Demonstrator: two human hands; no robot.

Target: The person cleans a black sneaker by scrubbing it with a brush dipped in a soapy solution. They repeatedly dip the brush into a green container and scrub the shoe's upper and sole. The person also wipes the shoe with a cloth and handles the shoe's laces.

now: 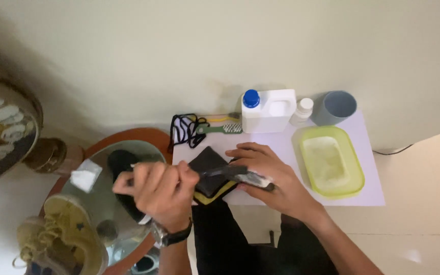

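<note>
At the far left a round ornamental dish (3, 130) with pale oval inlays shows at the frame edge. Just right of it stands a round tray (128, 140) with a reddish-brown rim and a shiny, mirror-like floor; at its lower left edge rests a worn yellowish canvas sneaker (64, 229) with laces, a small crumpled white packet (84, 177) lies on its upper left part, and a dark shoe (123, 175) lies across its middle, partly hidden. The left hand (156, 191), with a dark watch (171, 237) on the wrist, is curled over that dark shoe, fingers closed around a thin white-tipped tool I cannot make out. To the right lies a white rectangular sheet (373, 188). At its top left corner sits a tangle of black-and-white laces (185, 128), then a green-handled brush (222, 129) with pale bristles. Near its left edge lies a folded black cloth (207, 175) with a yellow border. The right hand (263, 175) rests on it, fingers clamped around a dark, glossy flat object (243, 175) with a pale end. Along the top edge stand a white plastic jug (271, 112) with a blue cap, a small white bottle (302, 111) and a grey-blue cup (336, 107), contents unseen. Near the right edge sits a translucent yellow-green rectangular tub (332, 162) with rounded corners, holding cloudy liquid.
</note>
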